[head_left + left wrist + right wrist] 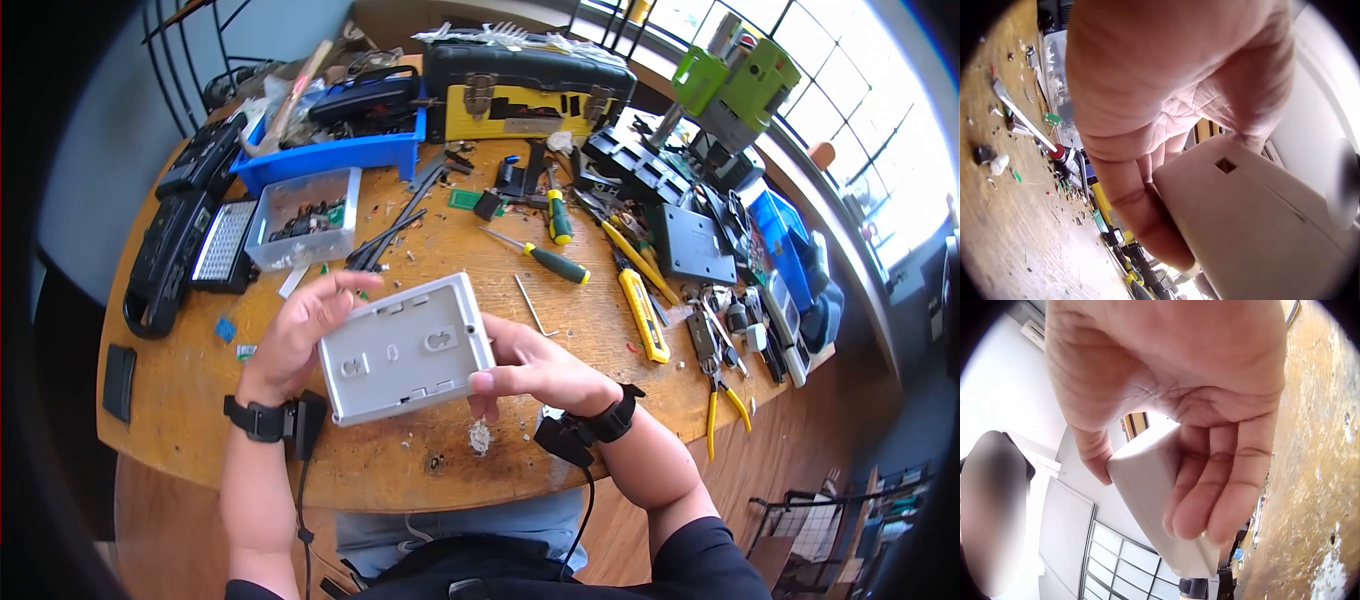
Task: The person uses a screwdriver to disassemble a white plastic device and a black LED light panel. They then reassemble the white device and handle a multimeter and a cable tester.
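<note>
A shallow white plastic casing (pixel 395 352) is held up between both hands over the front of the table. Its face toward the head camera has keyhole slots and small clip openings. My left hand (pixel 300 325) grips the casing at its left end; in the left wrist view the thumb meets one edge and the fingers (pixel 1147 219) lie along the other side. At the opposite end, my right hand (pixel 530 365) pinches the casing, thumb on the near face and fingers behind. The right wrist view shows those fingers (pixel 1216 494) curled against the casing's side (pixel 1154 494).
Screwdrivers (pixel 560 264), a hex key (pixel 533 305), a yellow utility knife (pixel 642 315) and yellow-handled pliers (pixel 715 385) lie to the right. Behind stand a blue bin (pixel 330 165), a clear box (pixel 300 250), a toolbox (pixel 530 95) and a green drill press (pixel 740 95). White crumbs (pixel 480 436) lie near the front edge.
</note>
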`<action>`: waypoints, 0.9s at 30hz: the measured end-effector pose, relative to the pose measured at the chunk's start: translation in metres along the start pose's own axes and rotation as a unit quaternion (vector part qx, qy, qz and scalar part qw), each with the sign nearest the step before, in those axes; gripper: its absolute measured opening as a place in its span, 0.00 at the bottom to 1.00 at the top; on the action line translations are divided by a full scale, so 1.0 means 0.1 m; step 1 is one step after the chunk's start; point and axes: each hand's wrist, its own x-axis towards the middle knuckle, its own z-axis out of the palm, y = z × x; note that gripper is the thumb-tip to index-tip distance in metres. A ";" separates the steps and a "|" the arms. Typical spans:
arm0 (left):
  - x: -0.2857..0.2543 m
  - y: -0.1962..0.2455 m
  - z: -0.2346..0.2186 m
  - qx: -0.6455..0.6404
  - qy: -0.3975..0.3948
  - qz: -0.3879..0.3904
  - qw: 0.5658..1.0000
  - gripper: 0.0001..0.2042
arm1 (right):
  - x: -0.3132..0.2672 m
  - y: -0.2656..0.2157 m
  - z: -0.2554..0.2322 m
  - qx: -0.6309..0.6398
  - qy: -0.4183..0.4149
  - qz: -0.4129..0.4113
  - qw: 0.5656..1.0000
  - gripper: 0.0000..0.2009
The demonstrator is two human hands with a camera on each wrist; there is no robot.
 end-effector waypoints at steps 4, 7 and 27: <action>-0.01 0.01 0.01 0.004 -0.020 -0.042 0.999 0.28 | -0.02 -0.02 -0.07 -0.012 -0.025 0.034 0.999 0.30; -0.03 -0.01 -0.07 0.002 -0.053 -0.053 0.997 0.28 | -0.02 -0.05 -0.13 -0.037 -0.037 0.040 0.998 0.31; 0.07 -0.03 0.05 0.065 -0.105 -0.211 0.970 0.19 | -0.38 -0.21 -1.21 -0.360 0.527 -0.006 0.770 0.11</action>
